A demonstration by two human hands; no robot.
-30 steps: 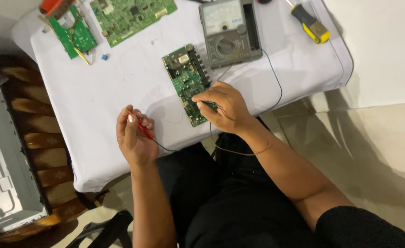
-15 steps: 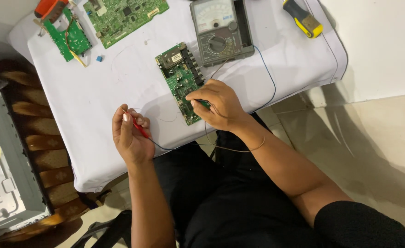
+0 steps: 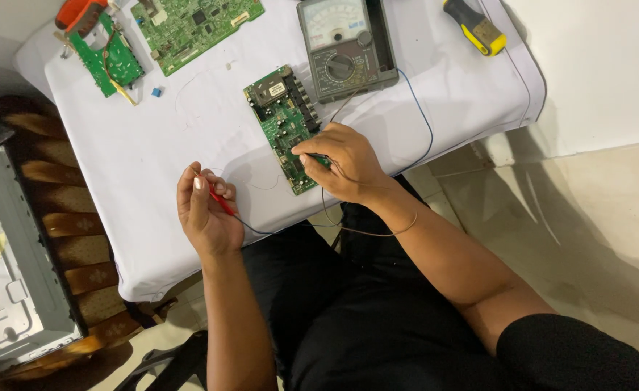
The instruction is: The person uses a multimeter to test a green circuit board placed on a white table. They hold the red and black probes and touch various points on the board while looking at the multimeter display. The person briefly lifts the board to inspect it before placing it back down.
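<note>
Two probes are held over a green circuit board (image 3: 285,124) on a white-covered table (image 3: 153,181).

The red probe (image 3: 221,200) is gripped in the left hand (image 3: 207,211), fingers curled around it, and is kept above the white cloth, apart from the board and to its left. The right hand (image 3: 343,161) is pressed down on the near end of the board, with a dark probe pinched between thumb and fingertips against the components. Thin leads are seen trailing from both hands over the table edge. An analogue meter (image 3: 343,45) is lying just beyond the board, its blue wire looping round to the right. Further back, a larger green board (image 3: 193,27), a smaller one (image 3: 106,58) with an orange-handled tool (image 3: 79,14), and a yellow-and-black screwdriver (image 3: 474,26) are laid out.
</note>
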